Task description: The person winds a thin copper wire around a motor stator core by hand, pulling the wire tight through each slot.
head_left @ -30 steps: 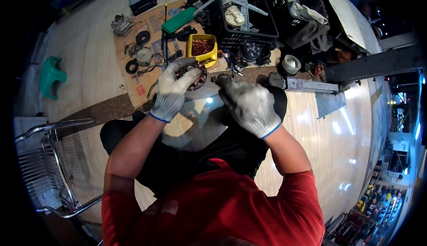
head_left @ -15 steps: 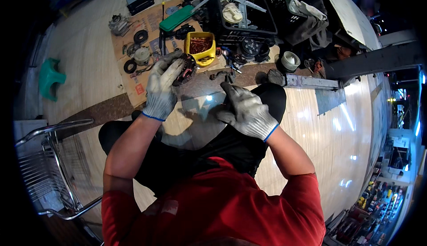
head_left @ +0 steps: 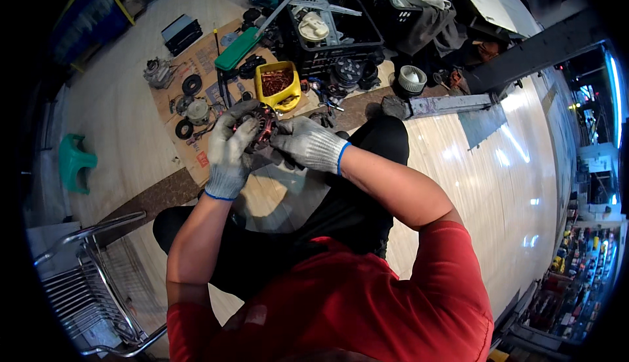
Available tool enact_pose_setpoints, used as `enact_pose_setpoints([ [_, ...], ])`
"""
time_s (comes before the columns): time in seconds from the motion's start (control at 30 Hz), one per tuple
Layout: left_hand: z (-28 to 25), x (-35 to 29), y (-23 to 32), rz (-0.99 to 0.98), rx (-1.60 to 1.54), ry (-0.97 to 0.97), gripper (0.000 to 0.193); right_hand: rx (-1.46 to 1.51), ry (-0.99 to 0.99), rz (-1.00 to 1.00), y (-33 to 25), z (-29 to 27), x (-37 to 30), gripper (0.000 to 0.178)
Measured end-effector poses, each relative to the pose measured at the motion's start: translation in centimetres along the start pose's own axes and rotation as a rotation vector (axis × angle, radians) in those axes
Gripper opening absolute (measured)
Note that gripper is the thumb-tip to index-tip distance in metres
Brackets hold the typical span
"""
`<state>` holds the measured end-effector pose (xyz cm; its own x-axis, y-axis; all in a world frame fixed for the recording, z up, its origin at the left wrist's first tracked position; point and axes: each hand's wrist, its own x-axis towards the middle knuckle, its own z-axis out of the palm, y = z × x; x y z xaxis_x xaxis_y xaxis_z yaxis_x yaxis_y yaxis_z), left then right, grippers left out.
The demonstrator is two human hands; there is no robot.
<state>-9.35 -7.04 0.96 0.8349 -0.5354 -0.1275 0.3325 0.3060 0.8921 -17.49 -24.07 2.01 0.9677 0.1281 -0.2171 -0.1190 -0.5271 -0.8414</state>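
Both hands wear grey knit gloves with blue cuffs. My left hand (head_left: 229,149) grips a round dark motor part with copper windings (head_left: 263,124) from the left side. My right hand (head_left: 308,144) reaches in from the right, its fingers touching the same part. The part is held above my black-trousered lap, just in front of a yellow tub of copper scraps (head_left: 278,85) on the floor.
A cardboard sheet (head_left: 196,100) carries several round metal parts and a green-handled tool (head_left: 237,49). Black crates (head_left: 331,24) full of parts stand behind. A green stool (head_left: 73,162) is at the left, a wire rack (head_left: 92,277) at the lower left, a grey beam (head_left: 445,105) to the right.
My right hand has moved left and up from my lap onto the motor part. My left hand has kept its hold on the part.
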Motion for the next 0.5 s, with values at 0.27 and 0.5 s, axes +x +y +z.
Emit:
enact_pose_setpoints([
  [0.27,1.6,-1.1,0.3,-0.053,-0.273,-0.09,0.041,-0.565,0.236,-0.102,0.6,-0.7,-7.4,0.028],
  [0.5,0.7,0.7,0.5,-0.043,-0.171,0.057,0.041,-0.994,0.422,0.1,4.3,-7.2,-18.2,0.019],
])
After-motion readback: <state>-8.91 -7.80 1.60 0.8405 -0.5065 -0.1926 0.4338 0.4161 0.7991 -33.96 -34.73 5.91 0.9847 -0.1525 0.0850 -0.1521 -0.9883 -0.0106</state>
